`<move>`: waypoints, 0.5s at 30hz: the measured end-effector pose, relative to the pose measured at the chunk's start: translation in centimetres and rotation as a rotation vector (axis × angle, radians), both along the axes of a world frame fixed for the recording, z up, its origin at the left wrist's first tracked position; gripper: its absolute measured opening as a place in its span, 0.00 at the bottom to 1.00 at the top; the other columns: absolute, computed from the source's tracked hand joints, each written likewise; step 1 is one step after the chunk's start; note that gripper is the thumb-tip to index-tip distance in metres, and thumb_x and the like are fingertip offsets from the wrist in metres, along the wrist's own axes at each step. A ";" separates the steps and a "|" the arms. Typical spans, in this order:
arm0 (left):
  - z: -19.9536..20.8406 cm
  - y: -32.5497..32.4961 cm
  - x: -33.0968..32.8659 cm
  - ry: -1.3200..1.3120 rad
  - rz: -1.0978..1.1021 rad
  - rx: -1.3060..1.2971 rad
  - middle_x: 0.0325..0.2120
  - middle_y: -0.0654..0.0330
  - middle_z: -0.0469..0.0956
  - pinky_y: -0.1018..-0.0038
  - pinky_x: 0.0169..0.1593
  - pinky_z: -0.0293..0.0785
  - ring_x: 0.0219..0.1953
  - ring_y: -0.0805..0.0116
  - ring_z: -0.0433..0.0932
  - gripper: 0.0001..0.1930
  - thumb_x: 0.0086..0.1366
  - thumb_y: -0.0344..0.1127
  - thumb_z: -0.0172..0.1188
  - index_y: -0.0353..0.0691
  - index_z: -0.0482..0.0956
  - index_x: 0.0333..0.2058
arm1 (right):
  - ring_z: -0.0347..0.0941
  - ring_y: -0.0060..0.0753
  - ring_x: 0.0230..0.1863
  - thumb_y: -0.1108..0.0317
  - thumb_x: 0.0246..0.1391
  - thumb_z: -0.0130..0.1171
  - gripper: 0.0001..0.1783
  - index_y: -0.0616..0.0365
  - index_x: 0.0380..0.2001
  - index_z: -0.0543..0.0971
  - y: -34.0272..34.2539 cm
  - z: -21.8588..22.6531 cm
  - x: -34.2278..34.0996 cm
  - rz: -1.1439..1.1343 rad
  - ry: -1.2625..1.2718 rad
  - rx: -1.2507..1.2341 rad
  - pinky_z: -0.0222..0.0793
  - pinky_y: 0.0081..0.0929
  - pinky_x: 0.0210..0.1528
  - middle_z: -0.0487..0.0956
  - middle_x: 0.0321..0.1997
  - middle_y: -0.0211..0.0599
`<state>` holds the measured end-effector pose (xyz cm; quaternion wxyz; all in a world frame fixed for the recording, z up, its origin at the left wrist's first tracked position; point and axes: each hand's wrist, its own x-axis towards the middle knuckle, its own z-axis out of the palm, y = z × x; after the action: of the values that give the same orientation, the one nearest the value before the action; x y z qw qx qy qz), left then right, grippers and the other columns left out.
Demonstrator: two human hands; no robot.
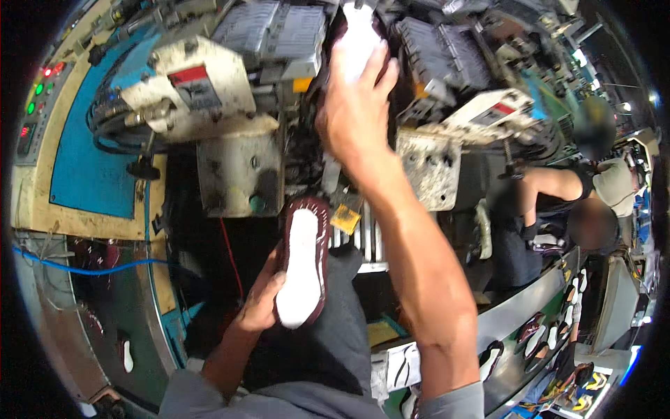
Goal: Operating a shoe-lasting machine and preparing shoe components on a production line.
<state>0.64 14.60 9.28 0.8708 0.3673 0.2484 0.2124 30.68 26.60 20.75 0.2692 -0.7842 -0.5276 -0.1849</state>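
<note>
My left hand (259, 302) holds a dark maroon shoe (304, 260) by its heel end, its white sole side up, low in front of me above my lap. My right hand (356, 105) reaches up and forward into the big machine (237, 160), gripping a second shoe (357, 38) with a white sole and dark upper at the machine's top centre. Most of that shoe is hidden by my fingers and the machine parts.
A blue and cream control panel (91, 153) with red and green lights stands at left. Metal press blocks (429, 167) flank the centre gap. At right another person (558, 202) works beside a conveyor (537, 335) carrying several shoes.
</note>
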 end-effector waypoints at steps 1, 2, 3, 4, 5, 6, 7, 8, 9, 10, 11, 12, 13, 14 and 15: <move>0.3 0.1 0.6 0.020 0.008 0.033 0.77 0.51 0.60 0.61 0.78 0.56 0.77 0.59 0.61 0.43 0.77 0.47 0.56 0.36 0.48 0.81 | 0.52 1.00 0.71 0.72 0.61 0.58 0.38 0.61 0.75 0.63 0.2 0.1 0.6 0.019 -0.092 0.080 0.55 0.75 0.75 0.53 0.71 0.98; 0.2 0.0 0.6 0.038 0.008 0.023 0.77 0.51 0.60 0.61 0.78 0.56 0.77 0.59 0.61 0.43 0.77 0.47 0.56 0.36 0.48 0.81 | 0.53 0.97 0.72 0.69 0.62 0.57 0.37 0.64 0.74 0.64 0.5 0.2 1.2 0.048 -0.128 0.076 0.51 0.75 0.76 0.56 0.69 1.00; 0.2 0.1 0.8 0.017 0.012 0.040 0.77 0.51 0.59 0.60 0.78 0.56 0.77 0.59 0.60 0.44 0.76 0.48 0.57 0.36 0.47 0.81 | 0.52 0.96 0.73 0.69 0.63 0.56 0.37 0.65 0.74 0.64 0.5 0.6 1.2 0.056 -0.101 0.089 0.48 0.75 0.77 0.56 0.69 1.01; 0.4 0.0 0.9 -0.008 0.016 0.059 0.77 0.51 0.59 0.60 0.79 0.56 0.77 0.58 0.60 0.46 0.76 0.49 0.59 0.36 0.46 0.81 | 0.51 0.95 0.75 0.68 0.63 0.55 0.36 0.66 0.74 0.64 0.5 1.0 0.9 0.064 -0.077 0.105 0.45 0.76 0.78 0.55 0.69 1.01; 0.6 -0.2 0.8 -0.023 0.027 0.051 0.78 0.50 0.58 0.58 0.79 0.55 0.77 0.57 0.60 0.48 0.75 0.51 0.60 0.36 0.45 0.81 | 0.51 0.95 0.75 0.68 0.63 0.55 0.36 0.66 0.74 0.64 0.7 1.0 0.8 0.066 -0.073 0.108 0.45 0.76 0.78 0.55 0.69 1.01; 0.7 -0.5 0.9 -0.022 0.027 0.056 0.78 0.50 0.58 0.58 0.79 0.55 0.77 0.57 0.60 0.48 0.75 0.51 0.60 0.36 0.45 0.81 | 0.49 0.94 0.76 0.66 0.65 0.55 0.36 0.63 0.75 0.64 0.9 1.0 1.1 0.050 -0.060 0.044 0.45 0.74 0.79 0.54 0.71 1.00; 0.5 -0.7 0.8 -0.046 0.034 0.046 0.76 0.49 0.61 0.55 0.74 0.65 0.74 0.54 0.66 0.47 0.74 0.52 0.61 0.39 0.47 0.81 | 0.47 0.93 0.77 0.63 0.67 0.55 0.36 0.61 0.76 0.64 0.6 0.9 1.0 0.031 -0.052 -0.021 0.44 0.72 0.79 0.52 0.73 0.98; 0.7 -1.0 0.7 -0.070 0.040 0.036 0.74 0.48 0.65 0.51 0.70 0.75 0.70 0.51 0.73 0.45 0.74 0.53 0.61 0.43 0.49 0.80 | 0.47 0.93 0.77 0.63 0.67 0.55 0.36 0.61 0.76 0.64 -0.5 0.9 1.2 0.026 -0.056 -0.016 0.44 0.72 0.79 0.52 0.73 0.98; 1.4 -1.5 0.6 -0.069 0.038 0.042 0.74 0.48 0.65 0.51 0.70 0.75 0.70 0.51 0.73 0.45 0.74 0.53 0.61 0.43 0.49 0.80 | 0.45 0.91 0.79 0.63 0.67 0.57 0.36 0.61 0.75 0.65 -1.9 0.7 1.9 0.138 -0.009 0.040 0.45 0.70 0.80 0.48 0.76 0.93; 1.9 -1.7 0.1 -0.126 0.017 -0.040 0.73 0.47 0.65 0.48 0.65 0.80 0.68 0.49 0.74 0.45 0.75 0.54 0.60 0.45 0.49 0.80 | 0.44 0.89 0.80 0.63 0.67 0.58 0.35 0.62 0.75 0.66 -2.7 1.1 1.5 0.264 0.042 0.098 0.46 0.68 0.82 0.45 0.80 0.88; 2.4 -1.9 -0.5 -0.182 -0.005 -0.123 0.73 0.46 0.66 0.46 0.60 0.84 0.67 0.47 0.76 0.44 0.75 0.55 0.59 0.46 0.48 0.80 | 0.41 0.82 0.83 0.57 0.70 0.58 0.37 0.60 0.77 0.65 -5.7 0.3 0.0 0.374 0.328 0.124 0.39 0.62 0.84 0.43 0.81 0.86; 2.6 -2.0 -1.1 -0.177 0.015 -0.115 0.73 0.46 0.66 0.46 0.60 0.84 0.67 0.47 0.76 0.44 0.75 0.55 0.59 0.46 0.48 0.80 | 0.38 0.77 0.85 0.52 0.73 0.57 0.39 0.58 0.79 0.63 -9.2 0.5 -2.2 0.405 0.505 0.036 0.41 0.56 0.84 0.41 0.82 0.84; 2.5 -2.5 -1.5 -0.202 -0.006 -0.141 0.72 0.45 0.66 0.44 0.56 0.87 0.66 0.46 0.77 0.45 0.75 0.55 0.59 0.47 0.47 0.81 | 0.40 0.65 0.87 0.50 0.74 0.56 0.39 0.54 0.80 0.61 -12.8 -0.3 -4.3 0.445 0.794 -0.030 0.42 0.53 0.85 0.44 0.85 0.73; 2.6 -2.9 -1.4 -0.230 -0.050 -0.174 0.72 0.45 0.66 0.41 0.52 0.89 0.65 0.45 0.77 0.45 0.75 0.55 0.59 0.48 0.47 0.81 | 0.41 0.53 0.88 0.48 0.74 0.57 0.41 0.52 0.82 0.59 -16.1 -1.5 -5.8 0.560 1.267 -0.007 0.43 0.47 0.85 0.48 0.87 0.60; 2.6 -3.3 -2.1 -0.220 -0.060 -0.148 0.74 0.46 0.64 0.47 0.64 0.81 0.70 0.48 0.73 0.45 0.76 0.53 0.59 0.45 0.46 0.81 | 0.53 0.44 0.84 0.52 0.74 0.59 0.42 0.52 0.82 0.58 -18.8 -2.8 -8.7 0.564 1.640 0.016 0.49 0.41 0.83 0.60 0.84 0.47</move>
<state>-1.48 11.34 11.91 0.9234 0.2839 0.1553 0.2066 22.02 7.85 17.99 0.6061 -0.5080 -0.3403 0.5087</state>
